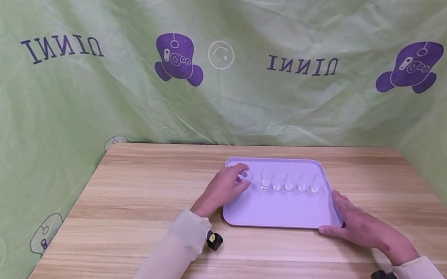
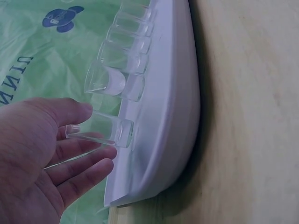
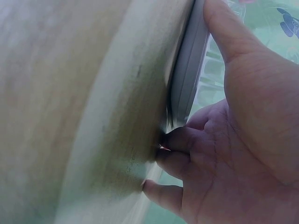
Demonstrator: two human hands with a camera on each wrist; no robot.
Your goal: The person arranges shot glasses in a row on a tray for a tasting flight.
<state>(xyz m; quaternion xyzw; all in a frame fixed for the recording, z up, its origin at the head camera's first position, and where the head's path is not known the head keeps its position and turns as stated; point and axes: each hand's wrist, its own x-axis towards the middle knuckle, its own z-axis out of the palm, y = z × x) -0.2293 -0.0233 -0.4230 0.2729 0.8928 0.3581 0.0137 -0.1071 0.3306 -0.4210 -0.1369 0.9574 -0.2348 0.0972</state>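
Note:
A lilac tray [image 1: 275, 210] lies on the table with a row of small clear glasses [image 1: 289, 184] standing across it. At the left end of the row, my left hand [image 1: 224, 186] holds one more clear glass [image 2: 100, 128] between thumb and fingers. In the left wrist view that glass stands with its base on the tray, a small gap from its neighbour [image 2: 114, 79]. My right hand [image 1: 359, 223] grips the tray's near right corner, thumb at the front edge and fingers along the right side. The right wrist view shows its fingers [image 3: 175, 163] low against the tabletop.
The wooden table [image 1: 104, 230] reaches beyond the tray on every side. Green printed cloth [image 1: 136, 89] hangs behind the table and along both sides. Dark wrist devices [image 1: 214, 240] sit by both cuffs.

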